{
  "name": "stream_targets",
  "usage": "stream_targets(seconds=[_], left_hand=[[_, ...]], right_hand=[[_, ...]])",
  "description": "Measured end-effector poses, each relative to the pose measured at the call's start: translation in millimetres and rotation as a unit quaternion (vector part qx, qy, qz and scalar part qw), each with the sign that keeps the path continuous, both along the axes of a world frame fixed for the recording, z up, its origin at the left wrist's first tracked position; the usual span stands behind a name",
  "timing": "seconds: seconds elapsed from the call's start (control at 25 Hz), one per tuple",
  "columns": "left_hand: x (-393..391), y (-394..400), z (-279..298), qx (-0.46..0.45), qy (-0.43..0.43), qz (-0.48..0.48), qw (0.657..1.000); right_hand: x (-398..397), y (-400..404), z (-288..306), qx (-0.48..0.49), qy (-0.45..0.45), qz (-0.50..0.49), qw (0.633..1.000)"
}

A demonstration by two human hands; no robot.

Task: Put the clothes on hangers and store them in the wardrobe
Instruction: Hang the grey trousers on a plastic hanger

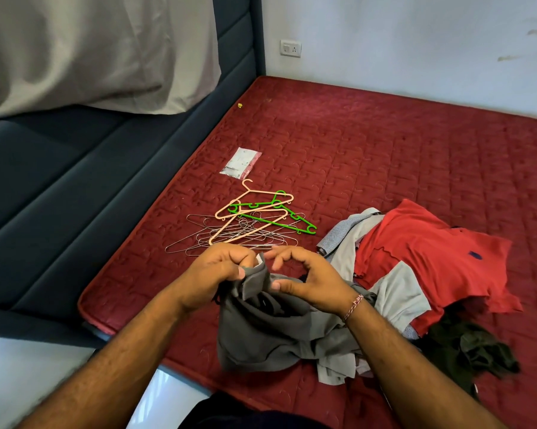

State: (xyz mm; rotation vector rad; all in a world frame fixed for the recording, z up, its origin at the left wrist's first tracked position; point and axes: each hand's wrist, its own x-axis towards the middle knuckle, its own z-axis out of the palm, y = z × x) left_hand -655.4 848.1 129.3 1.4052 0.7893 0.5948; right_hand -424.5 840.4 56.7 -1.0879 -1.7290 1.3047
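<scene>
Forearms come in from the bottom edge; our left hand (217,267) is curled round a bunched edge of the grey garment (270,332), thumb pressed on the cloth. Our right hand (307,280) sits on the same garment with fingers arched and thumb out; whether it pinches cloth or only rests there we can't tell. The garment hangs off both hands and its lower part pools on the red mattress (385,156).

Progress, as we judge it: barely started. Nothing in view is on a hanger. The hanger pile (245,224) lies untouched just beyond our hands: two peach plastic ones, a green plastic one, a tangle of wire ones underneath. The clothes heap (416,274) sits to the right, with a red polo shirt (431,252) on top, light grey and patterned pieces under it, and a dark green item (471,351) at the near corner. All of that remains to be hung and stored.

Hard to make out:
- Wardrobe isn't in frame.
- What kind of garment the grey one is: too crumpled.
- Wire hanger count: too tangled.
- Contents of the small plastic pouch (241,162) beyond the hangers.
- How many pieces the heap holds.
</scene>
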Motion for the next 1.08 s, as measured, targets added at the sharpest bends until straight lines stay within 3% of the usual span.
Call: stream_targets(seconds=[0.2,0.44,0.64,1.08], left_hand=[[-13.1,-5.4,-0.2,0.044,0.012,-0.04,0.998],[-28.8,-3.8,-10.4,0.139,0.075,0.079,0.984],[-26.3,-7.8,-13.2,0.197,0.061,0.12,0.971],[-17.8,-14.4,-11.5,0.224,0.042,0.136,0.964]], right_hand=[[-21.5,-2.0,6.1,0.015,0.003,0.037,0.999],[-26.4,-12.3,4.8,0.169,-0.039,-0.147,0.974],[-24.7,-19.0,7.9,0.286,-0.075,-0.15,0.944],[-29.9,-26.1,24.4,0.333,-0.077,-0.177,0.923]])
